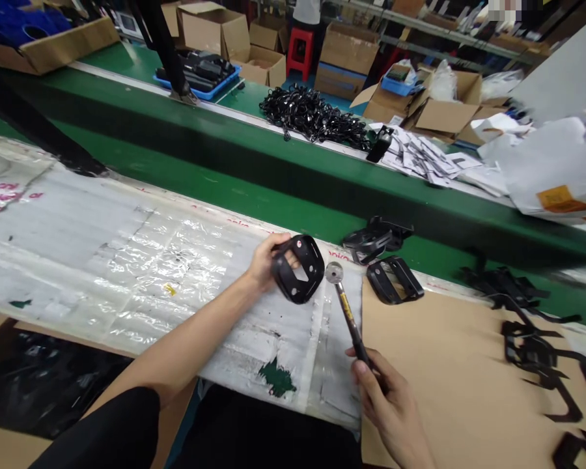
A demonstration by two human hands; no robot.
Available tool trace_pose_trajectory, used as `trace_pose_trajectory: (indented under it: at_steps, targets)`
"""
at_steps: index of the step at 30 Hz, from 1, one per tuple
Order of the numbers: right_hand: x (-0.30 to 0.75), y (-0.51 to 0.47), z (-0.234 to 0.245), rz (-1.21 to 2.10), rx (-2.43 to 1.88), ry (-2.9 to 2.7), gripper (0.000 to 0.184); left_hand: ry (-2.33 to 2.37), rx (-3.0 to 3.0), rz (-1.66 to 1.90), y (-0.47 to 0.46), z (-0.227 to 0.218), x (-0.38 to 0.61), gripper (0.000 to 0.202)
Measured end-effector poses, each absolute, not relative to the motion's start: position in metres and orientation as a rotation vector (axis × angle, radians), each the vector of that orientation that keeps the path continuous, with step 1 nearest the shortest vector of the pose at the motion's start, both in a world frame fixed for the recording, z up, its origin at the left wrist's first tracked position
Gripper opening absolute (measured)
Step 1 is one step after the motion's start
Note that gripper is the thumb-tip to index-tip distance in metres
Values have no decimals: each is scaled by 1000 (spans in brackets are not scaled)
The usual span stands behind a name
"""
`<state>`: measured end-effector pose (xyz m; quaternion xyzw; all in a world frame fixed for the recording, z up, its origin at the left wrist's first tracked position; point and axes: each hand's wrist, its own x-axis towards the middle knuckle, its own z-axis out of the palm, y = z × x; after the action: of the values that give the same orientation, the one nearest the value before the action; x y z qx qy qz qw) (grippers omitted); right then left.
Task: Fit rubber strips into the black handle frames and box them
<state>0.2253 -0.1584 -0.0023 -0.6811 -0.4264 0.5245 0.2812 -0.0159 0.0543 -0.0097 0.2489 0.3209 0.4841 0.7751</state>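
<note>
My left hand (265, 262) grips a black frame-shaped part (300, 291) by its left side, tilted up above the plastic-covered bench. The part has a large central opening and several small holes, one with a reddish spot. In my right hand (389, 404) is a ratchet wrench (350, 317), held by its dark handle. Its round metal head points away from me, just right of the part and apart from it. A similar black part (394, 280) lies to the right, with more black parts (377, 237) behind it at the bench's far edge.
Cardboard (434, 365) covers the bench on the right, where blurred black brackets (530, 352) lie. Beyond runs a green conveyor (215, 189), with a heap of black cords (315, 114) on the ledge behind it. An open box of black parts (39, 384) stands low at left.
</note>
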Motion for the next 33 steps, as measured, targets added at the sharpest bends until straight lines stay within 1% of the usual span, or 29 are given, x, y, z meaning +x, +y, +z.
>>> trace_pose_trajectory:
  at_steps: [3, 6, 9, 13, 17, 23, 25, 29, 31, 33]
  targets:
    - [229, -154, -1, 1357, -1792, -1102, 63, 585, 408, 1085, 57, -4, -25, 67]
    - [227, -146, -4, 1299, -1824, -1100, 65, 739, 403, 1170, 55, -5, -30, 71]
    - [226, -138, -12, 1137, -1874, -1179, 59, 855, 548, 1204, 53, -9, -33, 73]
    - [229, -126, -20, 973, -1903, -1326, 53, 839, 629, 1215, 49, -8, -36, 73]
    - [231, -116, -23, 900, -1923, -1518, 50, 780, 513, 1287, 46, 6, -32, 67]
    - [228, -110, -31, 766, -1920, -1663, 47, 645, 257, 1285, 52, 22, -27, 54]
    - [229, -108, -32, 725, -1910, -1676, 43, 650, 224, 1274, 53, 21, -27, 50]
    - [230, -97, -22, 522, -1761, -1691, 30, 679, 147, 1222, 48, 22, -25, 46]
    - [225, -86, -12, 595, -1668, -1638, 25, 661, 99, 1197, 45, 25, -21, 46]
    - [214, -71, -2, 887, -1567, -1525, 26, 631, 74, 1172, 42, 27, -15, 46]
